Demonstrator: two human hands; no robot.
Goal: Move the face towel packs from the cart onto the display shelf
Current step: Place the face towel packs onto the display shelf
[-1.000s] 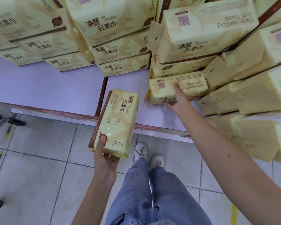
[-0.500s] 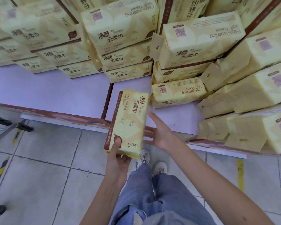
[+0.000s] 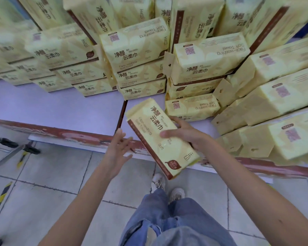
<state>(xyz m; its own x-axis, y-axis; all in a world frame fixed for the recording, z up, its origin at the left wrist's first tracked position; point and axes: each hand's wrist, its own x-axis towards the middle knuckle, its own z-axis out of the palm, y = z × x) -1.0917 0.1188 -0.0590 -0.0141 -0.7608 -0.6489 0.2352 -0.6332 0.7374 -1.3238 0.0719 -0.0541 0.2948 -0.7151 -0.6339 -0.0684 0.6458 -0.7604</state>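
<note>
A yellow face towel pack point(image 3: 155, 132) with a brown edge stripe hangs tilted over the front lip of the purple display shelf point(image 3: 60, 107). My right hand point(image 3: 183, 132) grips it across the middle from the right side. My left hand point(image 3: 117, 150) is just left of the pack, fingers spread, touching nothing. Behind it, stacks of the same packs point(image 3: 139, 55) fill the shelf, and a single low pack point(image 3: 192, 107) lies right behind the held one.
More packs point(image 3: 277, 96) are piled slanting at the right, overhanging the red shelf edge point(image 3: 69, 134). A cart handle and frame point(image 3: 11, 148) stand on the tiled floor at the left. My jeans and white shoes point(image 3: 167, 189) are below the shelf.
The pack passed from my left hand to my right hand, which came back from the shelf. My left hand let go and opened. The view shifted upward.
</note>
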